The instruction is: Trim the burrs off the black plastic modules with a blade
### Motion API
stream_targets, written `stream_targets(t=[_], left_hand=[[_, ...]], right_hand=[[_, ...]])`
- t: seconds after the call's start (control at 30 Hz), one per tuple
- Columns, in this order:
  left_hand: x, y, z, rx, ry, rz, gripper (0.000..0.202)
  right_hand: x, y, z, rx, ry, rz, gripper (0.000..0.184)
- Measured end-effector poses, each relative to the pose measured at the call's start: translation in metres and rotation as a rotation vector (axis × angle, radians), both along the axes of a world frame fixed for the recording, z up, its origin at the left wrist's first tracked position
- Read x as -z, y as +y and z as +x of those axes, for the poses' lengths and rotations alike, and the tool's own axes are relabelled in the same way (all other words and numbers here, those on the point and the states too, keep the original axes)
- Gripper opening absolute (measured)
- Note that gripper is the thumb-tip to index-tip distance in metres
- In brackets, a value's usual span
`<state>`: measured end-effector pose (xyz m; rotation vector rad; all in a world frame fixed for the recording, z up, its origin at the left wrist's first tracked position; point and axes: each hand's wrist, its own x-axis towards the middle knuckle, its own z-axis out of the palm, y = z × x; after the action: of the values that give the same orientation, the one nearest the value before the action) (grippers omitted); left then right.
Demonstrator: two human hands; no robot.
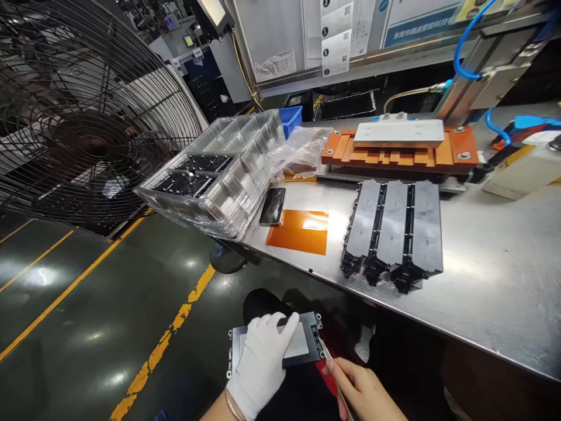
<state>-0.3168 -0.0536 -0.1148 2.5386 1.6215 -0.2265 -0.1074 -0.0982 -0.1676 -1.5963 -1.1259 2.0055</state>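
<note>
My left hand [263,356], in a white glove, wraps over a black rectangular plastic part [313,323] with a grey plate set in its face. The part is held above my lap, below the table's front edge. Bare and closed, my right hand [359,389] grips a slim metal hand tool [325,351], whose exact kind I cannot make out. The tool's tip touches or nearly touches the part's right end, where small round holes show. My left fingers hide part of the plate.
Several black parts [397,228] lie side by side on the steel table [495,280]. Left of them are an orange sheet [302,240] and a phone [272,206]. Stacked clear trays [236,187] overhang the left edge. An orange fixture [398,155] stands behind; a large fan [92,140] is left.
</note>
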Motion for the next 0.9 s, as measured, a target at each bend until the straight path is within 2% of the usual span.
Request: stream_targets(t=[0.13, 0.23, 0.3, 0.37, 0.5, 0.6, 0.7, 0.9], left_hand=[[0.002, -0.001, 0.003, 0.025, 0.024, 0.027, 0.087], [0.002, -0.001, 0.002, 0.021, 0.039, 0.033, 0.085], [0.002, 0.000, 0.000, 0.024, 0.038, 0.019, 0.087], [0.002, 0.000, -0.002, 0.028, 0.024, -0.007, 0.092], [0.001, 0.000, -0.005, 0.013, 0.002, -0.060, 0.093], [-0.004, 0.000, -0.004, 0.018, -0.001, -0.120, 0.094], [-0.012, 0.003, -0.003, 0.030, 0.023, -0.188, 0.094], [-0.024, 0.010, -0.001, 0.078, 0.063, -0.274, 0.087]], right_hand=[[0.010, -0.008, -0.015, 0.157, 0.222, -0.190, 0.076], [0.010, -0.011, -0.018, 0.297, 0.409, -0.342, 0.078], [0.009, -0.008, -0.012, 0.327, 0.425, -0.337, 0.080], [0.008, -0.004, 0.002, 0.280, 0.295, -0.138, 0.078], [0.014, 0.005, 0.030, 0.046, -0.315, 0.581, 0.046], [0.020, 0.007, 0.039, -0.053, -0.592, 0.940, 0.039], [0.024, 0.008, 0.039, -0.101, -0.676, 1.132, 0.039], [0.021, 0.013, 0.043, -0.173, -0.713, 1.213, 0.038]])
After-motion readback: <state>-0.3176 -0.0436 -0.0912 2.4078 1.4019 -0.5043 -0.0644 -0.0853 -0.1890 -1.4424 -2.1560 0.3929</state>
